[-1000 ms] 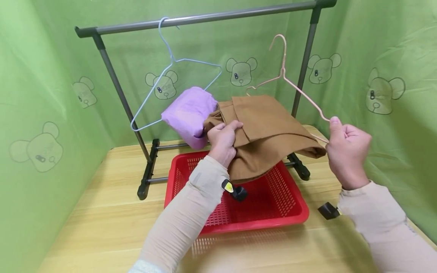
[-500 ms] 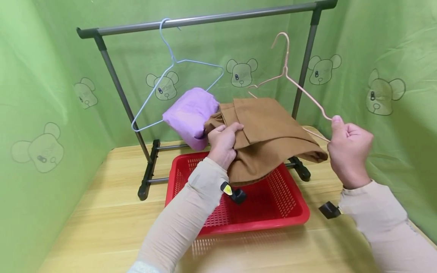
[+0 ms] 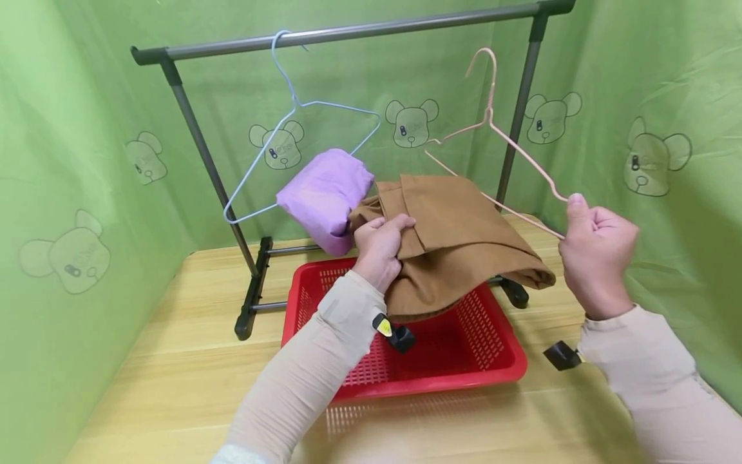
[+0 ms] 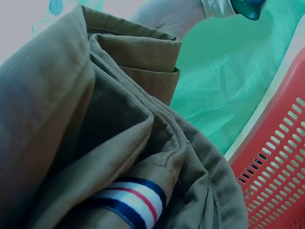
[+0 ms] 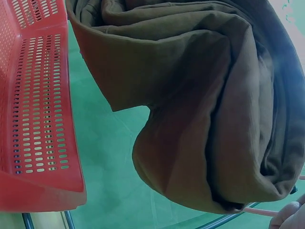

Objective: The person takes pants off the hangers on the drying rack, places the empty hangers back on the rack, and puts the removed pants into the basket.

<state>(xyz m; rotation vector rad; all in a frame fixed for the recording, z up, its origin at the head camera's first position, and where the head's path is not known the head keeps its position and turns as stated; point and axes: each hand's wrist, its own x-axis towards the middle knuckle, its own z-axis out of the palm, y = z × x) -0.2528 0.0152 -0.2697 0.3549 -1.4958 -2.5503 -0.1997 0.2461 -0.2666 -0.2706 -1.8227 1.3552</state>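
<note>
A folded brown garment [image 3: 464, 219] is gripped at its left end by my left hand [image 3: 379, 251], thumb on top. It hangs over the red basket. Its layers and a navy, white and red striped band [image 4: 133, 202] show in the left wrist view. My right hand [image 3: 599, 251] holds a pink wire hanger [image 3: 522, 151] by its right corner, fingers curled. The hanger stands hook up, its lower bar passing behind the garment's upper edge. In the right wrist view, part of the right hand [image 5: 288, 217] appears at the lower corner beside the garment.
A metal clothes rack [image 3: 371, 29] spans the back. From its rail hangs a blue wire hanger [image 3: 249, 171] with a folded purple cloth [image 3: 324, 193] over its bar. Below is a red perforated basket [image 3: 429, 385] on the wooden table [image 3: 174, 361]. Green curtains surround the table.
The pink hanger has risen slightly and shifted right with my right hand. The brown garment sits a little lower, so more of the hanger's lower bar shows. The purple cloth stays put.
</note>
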